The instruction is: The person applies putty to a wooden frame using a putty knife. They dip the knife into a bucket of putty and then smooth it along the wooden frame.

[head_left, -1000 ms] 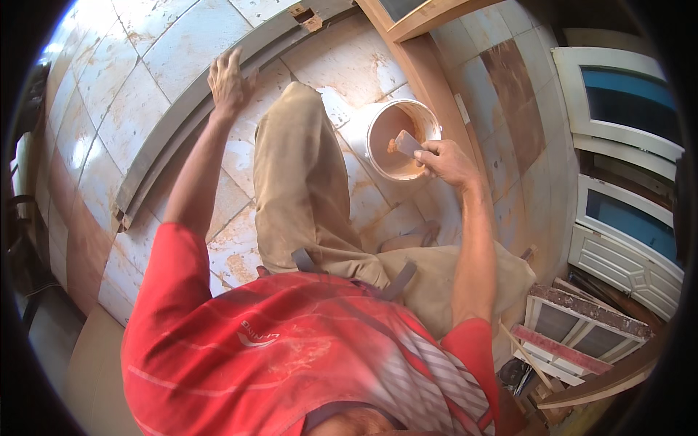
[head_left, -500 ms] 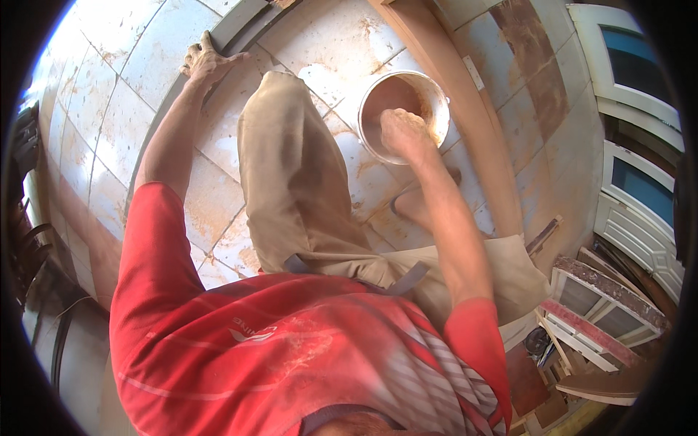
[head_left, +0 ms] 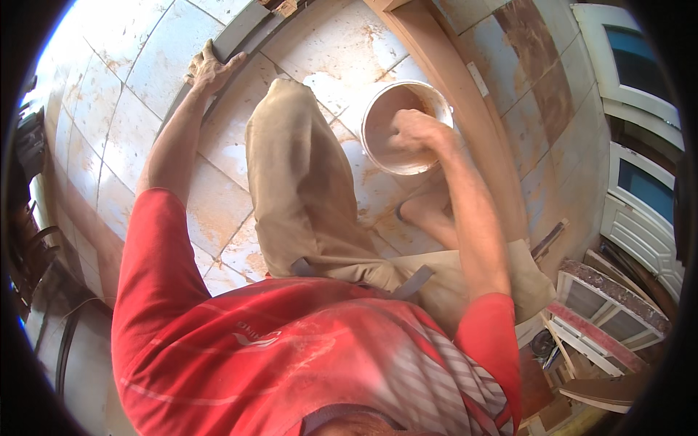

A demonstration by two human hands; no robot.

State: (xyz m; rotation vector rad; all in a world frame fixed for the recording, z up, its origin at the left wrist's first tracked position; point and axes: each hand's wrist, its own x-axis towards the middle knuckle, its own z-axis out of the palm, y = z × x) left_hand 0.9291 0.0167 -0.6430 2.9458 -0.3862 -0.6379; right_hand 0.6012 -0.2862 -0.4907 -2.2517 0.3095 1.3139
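My left hand [head_left: 211, 71] lies with its fingers spread on a long grey beam [head_left: 249, 38] at the upper left. In the upper middle my right hand [head_left: 418, 132] reaches down over the rim into a white bucket [head_left: 366, 134]. Its fingers are curled closed, and whatever they hold is hidden. Brownish material coats the inside of the bucket. My raised knee, in tan trousers [head_left: 294, 160], stands between the two hands.
A wide brown wooden board [head_left: 476, 109] curves past the bucket's right side. Stained pale tiles [head_left: 222, 174] cover the floor. White-framed panels [head_left: 640, 73] stand at the far right, with framed pieces [head_left: 614, 305] and wood scraps stacked at lower right.
My right hand has shifted right inside the bucket, its wrist now bent more to the left. The bucket appears slightly lower in view. My left hand stays on the beam.
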